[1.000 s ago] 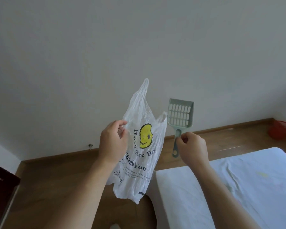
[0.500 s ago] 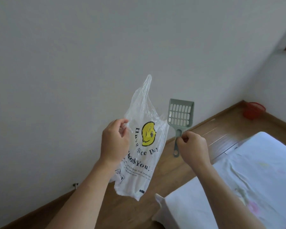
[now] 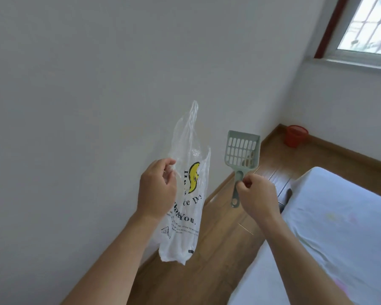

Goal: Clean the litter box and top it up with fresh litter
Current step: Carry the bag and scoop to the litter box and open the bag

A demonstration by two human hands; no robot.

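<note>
Slotted grey-green scoop [image 3: 242,153], upright

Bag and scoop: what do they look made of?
The bag: thin plastic film, translucent white, glossy; it crinkles and the wall shows through its top. The scoop: rigid moulded plastic by the look, matt grey-green, with clean slotted holes.

Plastic bag [image 3: 186,208]: thin, see-through white, printed with a yellow smiley face and dark lettering.
Bag pose: hangs limp and crumpled in the air, one handle loop standing up above it, bottom edge hanging free.
Bag hold: the left hand [image 3: 156,190] grips its upper left edge.
Litter scoop [image 3: 242,155]: grey-green plastic with a slotted head, held upright, head up.
Scoop hold: the right hand [image 3: 257,199] pinches the handle; its holed end pokes out below.
Relation: side by side, not touching.
</note>
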